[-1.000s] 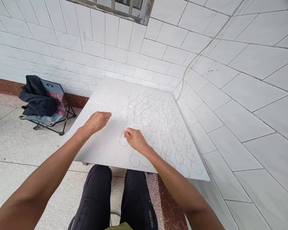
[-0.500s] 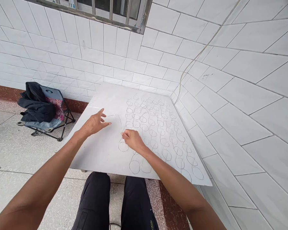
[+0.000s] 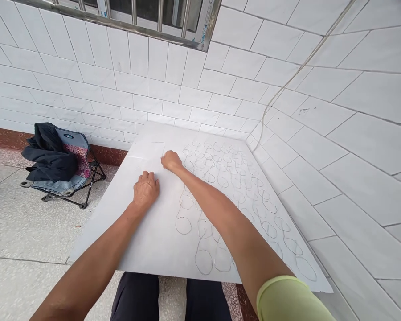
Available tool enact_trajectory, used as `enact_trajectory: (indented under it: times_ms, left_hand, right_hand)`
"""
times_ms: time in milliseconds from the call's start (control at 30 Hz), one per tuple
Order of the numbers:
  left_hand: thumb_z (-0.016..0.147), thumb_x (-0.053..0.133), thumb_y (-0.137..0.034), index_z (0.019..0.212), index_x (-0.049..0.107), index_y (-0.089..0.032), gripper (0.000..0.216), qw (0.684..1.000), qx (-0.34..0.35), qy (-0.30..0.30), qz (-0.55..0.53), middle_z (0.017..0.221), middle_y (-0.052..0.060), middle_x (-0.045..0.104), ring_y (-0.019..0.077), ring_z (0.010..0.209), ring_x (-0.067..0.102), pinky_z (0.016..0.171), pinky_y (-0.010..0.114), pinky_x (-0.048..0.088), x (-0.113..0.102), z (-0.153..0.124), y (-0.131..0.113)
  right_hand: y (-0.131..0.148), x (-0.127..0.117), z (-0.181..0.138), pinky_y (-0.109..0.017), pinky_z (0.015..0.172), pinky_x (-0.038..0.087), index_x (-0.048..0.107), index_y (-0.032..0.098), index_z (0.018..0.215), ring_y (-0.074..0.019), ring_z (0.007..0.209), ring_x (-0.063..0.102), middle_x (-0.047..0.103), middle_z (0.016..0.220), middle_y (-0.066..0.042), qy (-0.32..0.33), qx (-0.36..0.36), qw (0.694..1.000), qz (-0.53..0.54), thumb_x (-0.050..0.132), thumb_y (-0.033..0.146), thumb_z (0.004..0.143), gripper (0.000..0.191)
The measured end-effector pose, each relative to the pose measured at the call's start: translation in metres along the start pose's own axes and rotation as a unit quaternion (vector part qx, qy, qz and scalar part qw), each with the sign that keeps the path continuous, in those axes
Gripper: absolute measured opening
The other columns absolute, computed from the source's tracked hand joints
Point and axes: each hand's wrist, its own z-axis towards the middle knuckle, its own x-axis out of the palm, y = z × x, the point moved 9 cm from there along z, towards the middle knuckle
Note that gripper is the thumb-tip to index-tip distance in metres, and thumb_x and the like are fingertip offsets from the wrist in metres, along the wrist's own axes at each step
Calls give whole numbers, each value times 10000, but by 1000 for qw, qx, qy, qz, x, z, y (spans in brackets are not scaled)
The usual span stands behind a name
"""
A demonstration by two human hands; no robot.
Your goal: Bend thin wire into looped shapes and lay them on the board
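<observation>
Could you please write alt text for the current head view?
A person's bare right hand holds a thin dark strand over a white board on which the left hand appears to rest. Thin dark loops cover the board's right side; black cloth lies on a grey folding chair, left.

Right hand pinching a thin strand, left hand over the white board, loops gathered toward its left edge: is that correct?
Not the loops: the head view shows them toward the white board's right edge. The right hand does pinch a thin strand, left hand over the board.
</observation>
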Motion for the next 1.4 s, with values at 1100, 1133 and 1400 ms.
enact_trajectory:
  times_ms: [1100,1133,1400]
  left_hand:
    - [1022,425,-326,1203,570,-158,287,999,-2,32,-13,1128,146,647,307,1027,655,796,405,494,7,8,-5]
    - [1020,425,-328,1207,572,-160,291,999,-2,32,-14,1128,145,649,306,1020,658,787,401,494,8,8,-5]
    - [1018,428,-349,1249,568,-173,322,1000,-7,24,-13,1137,145,663,311,1019,666,774,399,484,8,10,-3]
  right_hand:
    - [-104,-136,94,-311,607,518,648,56,960,-159,538,588,652,643,-79,-97,103,989,-35,627,132,924,87]
    - [-108,-135,90,-317,616,518,646,61,942,-162,544,588,647,632,-75,-91,107,989,-44,648,138,909,84]
    - [-109,-88,84,-344,705,506,639,128,816,-208,670,623,591,584,-44,-41,121,986,-104,751,138,798,114]
